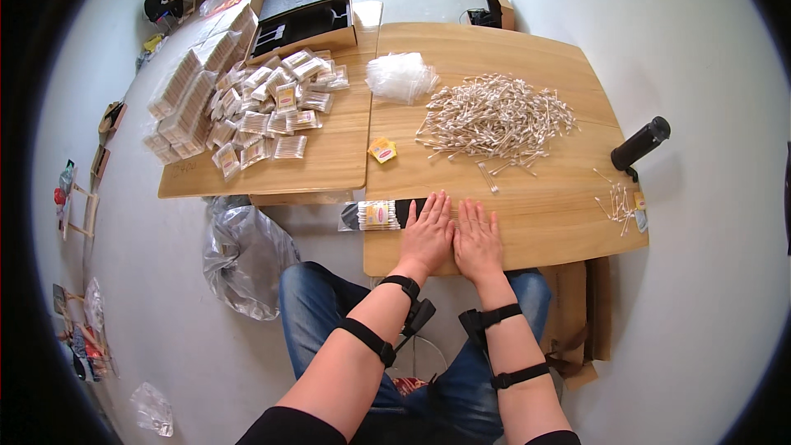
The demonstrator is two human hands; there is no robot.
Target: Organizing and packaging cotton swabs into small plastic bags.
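Note:
My left hand (428, 235) lies flat near the front edge of the table, fingers stretched out, partly over a black strip (403, 211). Close beside it, my right hand (478, 239) is also flat with straight fingers. Thin pale lines show between the two hands; whatever lies under the palms is hidden. Left of my left hand, a clear bag of cotton swabs (377, 214) with a yellow label card rests on the strip, its end reaching past the table edge. Beyond the hands sits a small stack of yellow cards (382, 150).
A large heap of loose cotton swabs (498, 115) and clear empty bags (401, 77) lie farther back. Filled packs (280, 107) pile up at left beside stacked packs (183, 103) and an open cardboard box (303, 8). A black bottle (640, 143) stands at the right edge near scattered swabs (618, 204).

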